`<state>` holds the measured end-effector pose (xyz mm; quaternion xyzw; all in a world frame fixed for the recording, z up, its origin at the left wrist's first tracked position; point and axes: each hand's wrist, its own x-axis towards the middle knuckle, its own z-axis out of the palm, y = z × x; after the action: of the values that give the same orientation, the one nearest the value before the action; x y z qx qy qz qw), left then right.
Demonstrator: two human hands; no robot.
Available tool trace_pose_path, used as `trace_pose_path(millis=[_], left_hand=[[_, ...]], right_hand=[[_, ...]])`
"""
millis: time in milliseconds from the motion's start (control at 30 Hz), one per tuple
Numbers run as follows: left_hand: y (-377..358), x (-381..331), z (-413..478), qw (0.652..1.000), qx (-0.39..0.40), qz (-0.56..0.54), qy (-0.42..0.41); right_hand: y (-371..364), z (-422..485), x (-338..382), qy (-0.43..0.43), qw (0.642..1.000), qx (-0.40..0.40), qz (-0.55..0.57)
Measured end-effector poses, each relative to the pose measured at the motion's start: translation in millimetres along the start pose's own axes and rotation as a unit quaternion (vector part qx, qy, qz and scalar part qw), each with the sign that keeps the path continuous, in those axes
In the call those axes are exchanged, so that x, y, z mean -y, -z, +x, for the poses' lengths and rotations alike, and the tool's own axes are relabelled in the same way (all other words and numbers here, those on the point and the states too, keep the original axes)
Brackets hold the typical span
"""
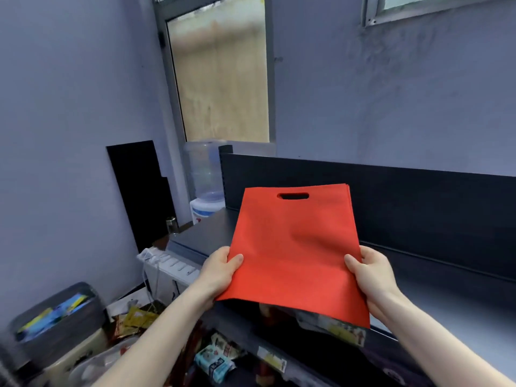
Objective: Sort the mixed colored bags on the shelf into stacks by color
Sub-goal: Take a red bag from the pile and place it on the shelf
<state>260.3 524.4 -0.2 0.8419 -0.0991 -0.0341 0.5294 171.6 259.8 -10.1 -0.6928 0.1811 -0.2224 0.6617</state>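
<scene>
Holding a flat red non-woven fabric bag with die-cut handle slot (296,247) at centre frame above the dark shelf (446,303), left hand (220,270) and right hand (374,272) pinch its lower side edges, thumbs on top; probably light, limp, best gripped at edges.

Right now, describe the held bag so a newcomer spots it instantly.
Find the long dark shelf on the right. Over its near edge, the left hand and right hand grip the lower sides of the red bag. It alone is a flat, plain red sheet with a slot handle cut near its top, unlike the printed packets below.
</scene>
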Motion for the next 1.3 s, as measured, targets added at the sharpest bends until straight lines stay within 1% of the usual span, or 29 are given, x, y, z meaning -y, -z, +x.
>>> trace_pose_path(millis=[267,567,667,800,967,1133,1300], left_hand=[[70.6,54.3,31.2,0.999,-0.019,-0.019,0.043],[115.7,98.2,93.6,0.997,-0.035,-0.023,0.060],[123.6,106.1,123.0,0.997,-0.020,-0.018,0.070],[130.6,105.7,166.5,0.998,-0.002,-0.014,0.054],[135.9,113.5,213.6,0.998,0.011,-0.014,0.053],[137.1,123.1,244.8,0.998,0.037,-0.014,0.051],[136.9,129.0,283.2,0.997,0.078,0.005,0.019]], right_hand=[[-102.0,19.7,-7.8,-0.017,0.999,0.037,-0.004],[-182.2,56.2,-30.2,-0.016,0.999,0.051,0.000],[-200.4,71.9,-36.7,-0.012,0.999,0.040,-0.001],[-221.9,101.4,-39.9,-0.004,1.000,0.024,0.000],[-242.3,132.4,-48.0,-0.019,1.000,0.004,0.012],[-255.3,144.8,-55.0,-0.041,0.999,-0.018,0.003],[-267.1,149.4,-58.7,-0.046,0.997,-0.069,0.001]])
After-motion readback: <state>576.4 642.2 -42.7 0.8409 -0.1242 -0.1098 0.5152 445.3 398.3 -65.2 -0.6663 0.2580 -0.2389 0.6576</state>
